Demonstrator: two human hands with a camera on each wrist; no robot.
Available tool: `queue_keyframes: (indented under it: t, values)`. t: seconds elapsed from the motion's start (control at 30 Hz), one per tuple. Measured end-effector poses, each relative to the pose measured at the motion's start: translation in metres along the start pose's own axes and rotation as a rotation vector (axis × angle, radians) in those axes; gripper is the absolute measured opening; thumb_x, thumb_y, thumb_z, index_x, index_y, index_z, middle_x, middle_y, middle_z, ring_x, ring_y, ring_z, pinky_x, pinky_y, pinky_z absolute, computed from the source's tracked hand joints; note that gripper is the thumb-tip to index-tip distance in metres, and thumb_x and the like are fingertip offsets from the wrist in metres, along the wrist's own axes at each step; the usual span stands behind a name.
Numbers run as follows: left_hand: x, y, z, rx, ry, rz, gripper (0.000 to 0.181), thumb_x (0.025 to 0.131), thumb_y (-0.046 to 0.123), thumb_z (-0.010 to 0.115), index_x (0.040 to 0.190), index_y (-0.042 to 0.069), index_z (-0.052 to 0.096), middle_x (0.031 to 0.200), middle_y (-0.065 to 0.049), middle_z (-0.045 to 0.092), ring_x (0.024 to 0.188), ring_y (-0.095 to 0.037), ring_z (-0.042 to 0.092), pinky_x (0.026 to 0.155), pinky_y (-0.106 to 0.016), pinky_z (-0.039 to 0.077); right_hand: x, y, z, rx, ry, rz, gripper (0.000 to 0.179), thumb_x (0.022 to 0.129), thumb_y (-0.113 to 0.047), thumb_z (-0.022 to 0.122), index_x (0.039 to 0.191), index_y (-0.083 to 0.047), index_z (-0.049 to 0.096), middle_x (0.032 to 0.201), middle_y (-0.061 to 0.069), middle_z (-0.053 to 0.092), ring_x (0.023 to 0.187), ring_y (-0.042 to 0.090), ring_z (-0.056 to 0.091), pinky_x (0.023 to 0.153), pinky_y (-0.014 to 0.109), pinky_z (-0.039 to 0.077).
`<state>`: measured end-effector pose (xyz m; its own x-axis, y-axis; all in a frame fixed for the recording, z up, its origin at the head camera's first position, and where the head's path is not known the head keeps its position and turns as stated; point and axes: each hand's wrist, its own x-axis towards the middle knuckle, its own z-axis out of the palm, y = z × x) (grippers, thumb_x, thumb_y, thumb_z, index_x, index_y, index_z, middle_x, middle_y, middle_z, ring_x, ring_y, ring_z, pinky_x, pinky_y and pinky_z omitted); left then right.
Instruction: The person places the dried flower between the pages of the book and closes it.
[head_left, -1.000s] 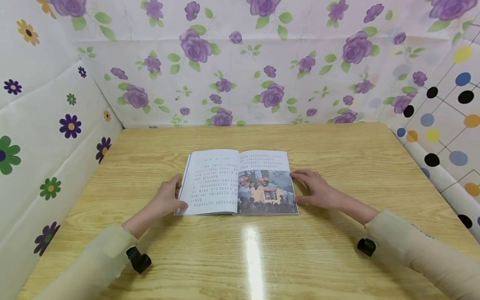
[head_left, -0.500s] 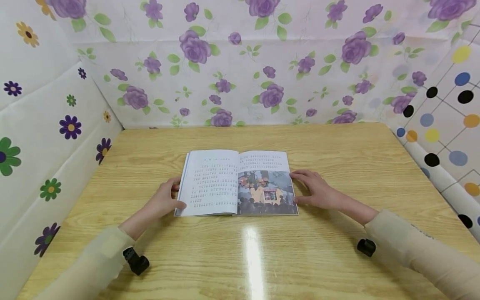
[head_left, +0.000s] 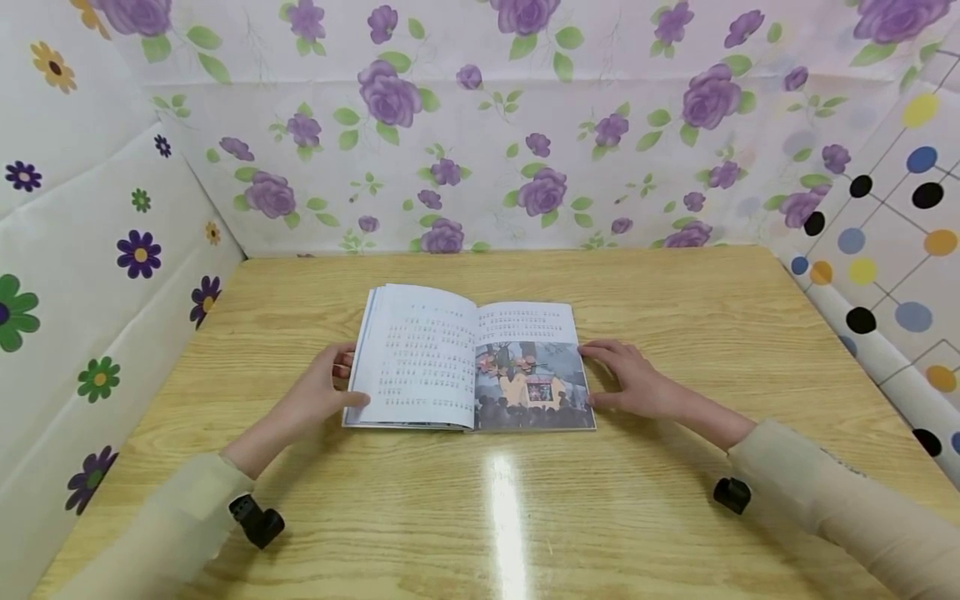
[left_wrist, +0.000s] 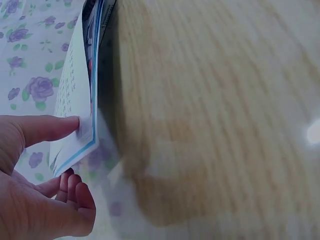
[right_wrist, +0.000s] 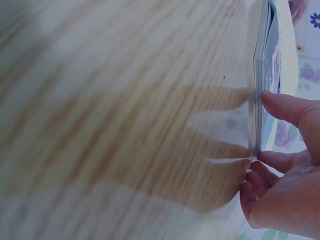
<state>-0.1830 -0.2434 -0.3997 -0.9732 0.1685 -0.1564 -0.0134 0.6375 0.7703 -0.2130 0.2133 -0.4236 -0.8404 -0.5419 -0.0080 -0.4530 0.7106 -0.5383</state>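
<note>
An open book [head_left: 431, 358] lies on the wooden table, text on its left page and a colour picture on the lower right page. My left hand [head_left: 318, 390] holds the book's left side, thumb on the page and fingers underneath. In the left wrist view the left half [left_wrist: 75, 95] is raised off the table, its leaves slightly fanned apart. At the right edge, my right hand [head_left: 636, 385] touches the book with thumb and index finger spread along it. The right wrist view shows the thumb [right_wrist: 287, 107] at the page edges, with the right half low on the table.
The wooden table [head_left: 637, 292] runs back to a wall cloth [head_left: 480, 158] with purple roses. Flower-print cloth [head_left: 97, 275] stands at the left and dotted cloth [head_left: 885, 250] at the right. Each wrist carries a small black camera [head_left: 257, 521].
My left hand has shifted slightly left and lifted the left side of the book, so its far edge stands higher. My right hand has stayed at the right edge.
</note>
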Motion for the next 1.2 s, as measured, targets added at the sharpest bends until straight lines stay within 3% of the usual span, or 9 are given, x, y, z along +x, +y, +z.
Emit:
queue_keyframes:
  t: [0.23, 0.8, 1.03, 1.2]
  values:
    - [0.006, 0.017, -0.015, 0.056, 0.003, 0.062, 0.081, 0.084, 0.003, 0.074, 0.148, -0.012, 0.027, 0.123, -0.022, 0.046, 0.102, -0.027, 0.048, 0.081, -0.027, 0.045, 0.0, 0.0, 0.0, -0.006, 0.008, -0.006, 0.071, 0.087, -0.018, 0.075, 0.147, 0.002, 0.041, 0.151, 0.026, 0.039, 0.135, 0.048, 0.035, 0.109, 0.065, 0.028]
    - [0.051, 0.077, -0.046, 0.249, -0.078, 0.148, 0.089, 0.085, 0.011, 0.074, 0.155, 0.0, 0.021, 0.128, -0.024, 0.051, 0.106, -0.032, 0.055, 0.084, -0.038, 0.046, 0.0, 0.003, 0.0, -0.008, 0.003, -0.009, 0.072, 0.088, -0.023, 0.075, 0.148, 0.0, 0.042, 0.152, 0.026, 0.039, 0.136, 0.048, 0.034, 0.109, 0.065, 0.028]
    - [0.079, 0.086, -0.059, 0.313, -0.149, 0.241, 0.071, 0.088, 0.012, 0.072, 0.149, 0.002, 0.037, 0.122, -0.023, 0.056, 0.105, -0.033, 0.057, 0.089, -0.042, 0.047, 0.0, 0.004, -0.001, 0.006, 0.012, -0.025, 0.072, 0.088, -0.023, 0.075, 0.147, 0.0, 0.042, 0.151, 0.026, 0.039, 0.136, 0.047, 0.035, 0.109, 0.065, 0.028]
    - [0.095, 0.099, -0.066, 0.362, -0.208, 0.264, 0.057, 0.09, 0.016, 0.071, 0.142, 0.005, 0.049, 0.124, -0.02, 0.058, 0.106, -0.032, 0.059, 0.088, -0.042, 0.047, -0.001, 0.006, 0.001, 0.002, 0.018, -0.031, 0.072, 0.087, -0.024, 0.076, 0.147, 0.0, 0.043, 0.15, 0.026, 0.04, 0.135, 0.047, 0.036, 0.109, 0.065, 0.029]
